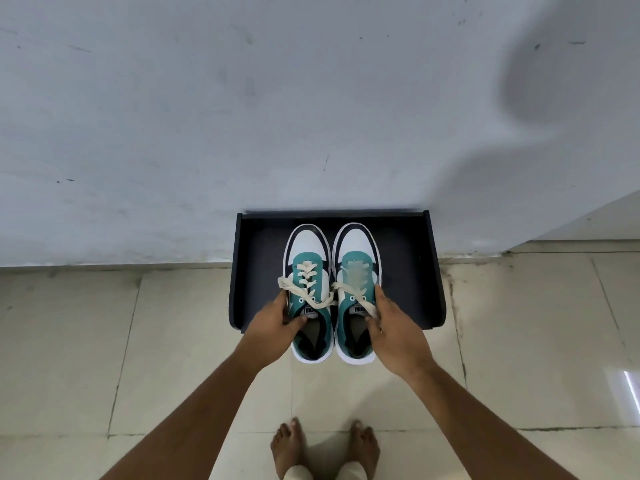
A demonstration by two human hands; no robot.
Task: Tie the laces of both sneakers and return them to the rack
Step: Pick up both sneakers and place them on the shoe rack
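Seen from above, a person stands barefoot on a beige tiled floor (173,341), facing a pale grey wall (242,116). A low black rack (408,271) sits on the floor against the wall. Two teal, white and navy sneakers rest side by side on it, toes toward the wall and heels reaching past its front edge. The left hand (277,318) has its grip closed on the collar of the left sneaker (308,251), thumb inside the opening and fingers along the outer side. The right hand (394,327) has its grip closed the same way on the right sneaker (358,251). Cream laces (308,275) cross each shoe, with ends trailing loosely near the tongues; whether they are knotted is hard to tell. Both bare feet (289,445) show at the bottom edge.
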